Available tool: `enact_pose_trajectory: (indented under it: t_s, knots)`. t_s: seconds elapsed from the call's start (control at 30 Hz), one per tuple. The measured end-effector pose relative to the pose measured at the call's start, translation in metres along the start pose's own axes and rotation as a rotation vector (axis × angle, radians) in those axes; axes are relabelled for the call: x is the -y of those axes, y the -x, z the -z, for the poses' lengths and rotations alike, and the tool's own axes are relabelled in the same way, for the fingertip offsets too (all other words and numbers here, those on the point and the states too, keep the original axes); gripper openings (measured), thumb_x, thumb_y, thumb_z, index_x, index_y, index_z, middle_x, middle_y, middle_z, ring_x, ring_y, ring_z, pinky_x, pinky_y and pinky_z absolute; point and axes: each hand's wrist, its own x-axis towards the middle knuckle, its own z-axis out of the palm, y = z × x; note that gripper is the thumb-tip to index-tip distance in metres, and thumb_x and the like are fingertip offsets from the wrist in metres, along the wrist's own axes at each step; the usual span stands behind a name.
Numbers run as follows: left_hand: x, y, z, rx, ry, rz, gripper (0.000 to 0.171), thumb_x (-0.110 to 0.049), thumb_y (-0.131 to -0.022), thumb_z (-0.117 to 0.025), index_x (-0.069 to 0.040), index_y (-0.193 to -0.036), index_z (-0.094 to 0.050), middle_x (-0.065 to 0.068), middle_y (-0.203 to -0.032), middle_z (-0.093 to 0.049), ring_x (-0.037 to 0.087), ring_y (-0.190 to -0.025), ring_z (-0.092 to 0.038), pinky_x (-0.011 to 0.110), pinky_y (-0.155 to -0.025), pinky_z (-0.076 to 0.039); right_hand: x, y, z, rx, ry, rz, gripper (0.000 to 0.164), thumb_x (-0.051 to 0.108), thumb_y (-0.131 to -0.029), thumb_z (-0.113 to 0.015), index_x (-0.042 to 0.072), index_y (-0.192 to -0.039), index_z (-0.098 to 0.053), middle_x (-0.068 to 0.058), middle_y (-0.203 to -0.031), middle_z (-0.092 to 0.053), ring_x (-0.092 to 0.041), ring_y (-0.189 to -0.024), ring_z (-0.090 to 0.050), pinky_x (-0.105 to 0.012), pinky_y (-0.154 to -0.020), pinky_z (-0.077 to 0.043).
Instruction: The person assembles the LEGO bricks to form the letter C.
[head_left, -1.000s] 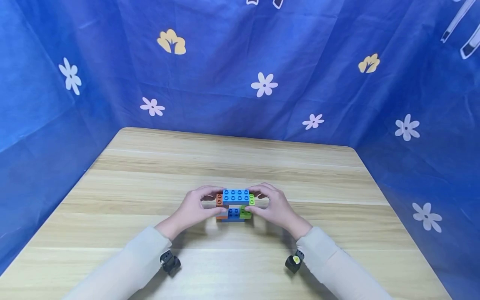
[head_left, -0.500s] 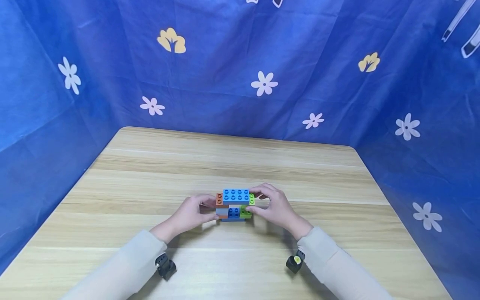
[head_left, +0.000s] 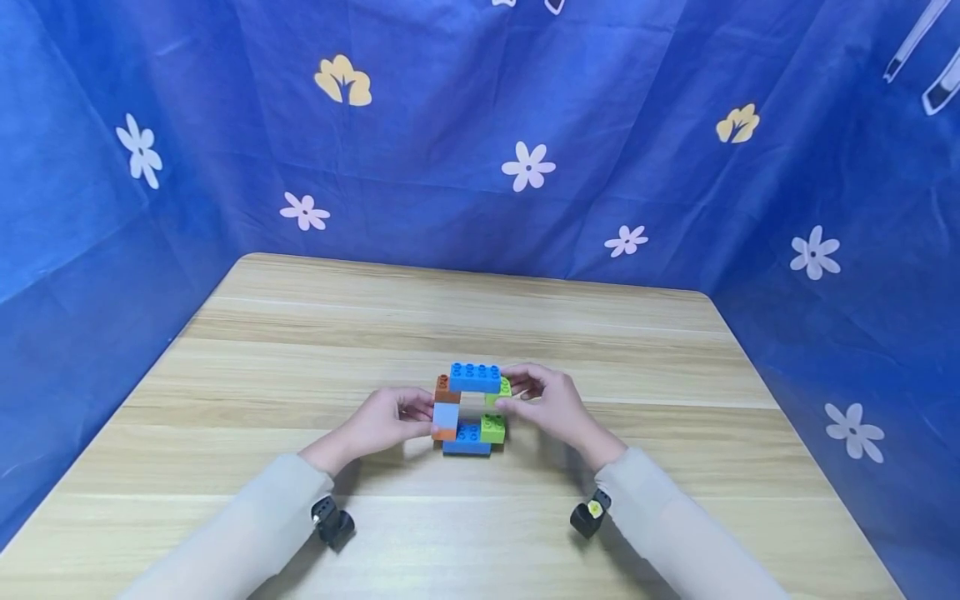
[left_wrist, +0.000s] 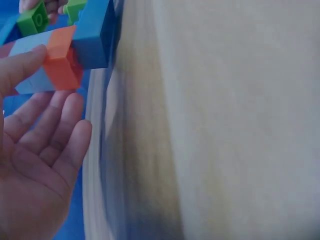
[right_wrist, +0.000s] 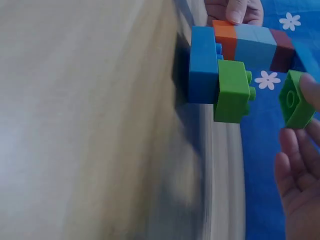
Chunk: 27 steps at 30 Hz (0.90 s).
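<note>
A small frame of toy building bricks stands mid-table in the head view. A blue brick (head_left: pixel 467 447) forms its base, carrying an orange brick (head_left: pixel 444 434) on the left and a lower green brick (head_left: pixel 492 429) on the right. Above the orange one come a light-blue brick (head_left: pixel 446 415) and a brown brick (head_left: pixel 447 393), with another blue brick (head_left: pixel 475 379) across the top. My left hand (head_left: pixel 378 425) pinches the left column, thumb on the light-blue and orange bricks. My right hand (head_left: pixel 553 408) pinches the upper green brick (right_wrist: pixel 295 102), whose hollow underside hangs apart from the lower green one.
The wooden table (head_left: pixel 480 517) spreads around the bricks on all sides. Blue cloth (head_left: pixel 420 167) with flower prints hangs behind and at both sides. Each wrist carries a small black camera (head_left: pixel 332 523).
The top blue brick and upper green brick have risen, opening a gap over the lower green brick. My left hand has drawn back leftward to the side of the left column.
</note>
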Motion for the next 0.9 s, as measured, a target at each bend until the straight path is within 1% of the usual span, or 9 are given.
enact_pose_trajectory:
  t_s: [0.13,0.23,0.3,0.43,0.5,0.6,0.67,0.77,0.9]
  knots:
    - [0.002,-0.006,-0.002,-0.022,0.069,0.09,0.041,-0.021,-0.081,-0.072,0.005,-0.111,-0.061,0.008,-0.097,-0.067,0.019,-0.089,-0.063,0.028,-0.078,-0.052,-0.005,-0.01,-0.003,-0.019,-0.008,-0.128,0.039,0.027,-0.079,-0.075,0.014,-0.114,-0.064,0.004,-0.097,-0.066,-0.01,-0.085,-0.062,-0.025,-0.074,-0.053]
    - [0.004,-0.009,-0.005,-0.055,0.132,0.15,0.043,-0.021,-0.084,-0.07,0.007,-0.114,-0.059,0.012,-0.099,-0.067,0.021,-0.09,-0.064,0.029,-0.075,-0.054,-0.01,-0.014,-0.007,-0.026,-0.001,-0.192,0.039,0.025,-0.081,-0.073,0.012,-0.116,-0.063,0.003,-0.098,-0.066,-0.011,-0.085,-0.062,-0.024,-0.073,-0.053]
    - [0.005,-0.01,-0.008,-0.083,0.161,0.178,0.043,-0.021,-0.085,-0.068,0.008,-0.115,-0.059,0.014,-0.099,-0.067,0.022,-0.088,-0.065,0.029,-0.072,-0.055,-0.013,-0.016,-0.009,-0.03,0.001,-0.227,0.038,0.024,-0.081,-0.072,0.011,-0.116,-0.062,0.001,-0.099,-0.066,-0.012,-0.085,-0.062,-0.024,-0.072,-0.053]
    - [0.002,-0.012,-0.013,-0.138,0.162,0.204,0.041,-0.021,-0.086,-0.067,0.008,-0.113,-0.06,0.016,-0.098,-0.067,0.022,-0.082,-0.067,0.03,-0.07,-0.055,-0.019,-0.016,-0.012,-0.041,-0.004,-0.28,0.035,0.022,-0.083,-0.071,0.01,-0.115,-0.063,-0.002,-0.1,-0.066,-0.014,-0.085,-0.063,-0.024,-0.073,-0.053]
    - [0.001,-0.012,-0.015,-0.162,0.148,0.213,0.039,-0.021,-0.085,-0.067,0.008,-0.112,-0.061,0.016,-0.097,-0.068,0.022,-0.077,-0.067,0.03,-0.069,-0.055,-0.021,-0.015,-0.014,-0.045,0.009,-0.293,0.033,0.022,-0.084,-0.07,0.009,-0.114,-0.064,-0.003,-0.1,-0.067,-0.014,-0.086,-0.063,-0.024,-0.074,-0.053]
    - [-0.001,-0.012,-0.017,-0.192,0.135,0.208,0.04,-0.023,-0.084,-0.069,0.007,-0.109,-0.062,0.016,-0.093,-0.069,0.02,-0.07,-0.067,0.029,-0.067,-0.056,-0.025,-0.015,-0.016,-0.045,0.027,-0.302,0.032,0.021,-0.085,-0.068,0.007,-0.114,-0.063,-0.005,-0.102,-0.067,-0.016,-0.088,-0.063,-0.025,-0.076,-0.053]
    - [-0.001,-0.012,-0.018,-0.203,0.126,0.197,0.04,-0.024,-0.084,-0.069,0.008,-0.108,-0.063,0.015,-0.091,-0.069,0.019,-0.069,-0.067,0.028,-0.065,-0.056,-0.026,-0.015,-0.016,-0.043,0.044,-0.306,0.033,0.021,-0.086,-0.067,0.006,-0.115,-0.063,-0.006,-0.103,-0.066,-0.017,-0.09,-0.063,-0.025,-0.076,-0.053]
    - [-0.002,-0.013,-0.02,-0.22,0.128,0.206,0.039,-0.024,-0.084,-0.069,0.007,-0.107,-0.063,0.013,-0.089,-0.07,0.018,-0.069,-0.067,0.028,-0.063,-0.056,-0.028,-0.016,-0.018,-0.042,0.065,-0.3,0.033,0.022,-0.087,-0.066,0.005,-0.116,-0.063,-0.007,-0.104,-0.066,-0.018,-0.09,-0.063,-0.026,-0.077,-0.053]
    - [-0.002,-0.016,-0.023,-0.247,0.139,0.249,0.034,-0.02,-0.084,-0.069,0.005,-0.106,-0.065,0.013,-0.091,-0.069,0.019,-0.074,-0.068,0.027,-0.063,-0.056,-0.03,-0.017,-0.019,-0.049,0.112,-0.272,0.032,0.021,-0.088,-0.065,0.005,-0.116,-0.063,-0.007,-0.102,-0.067,-0.017,-0.09,-0.063,-0.028,-0.079,-0.052]
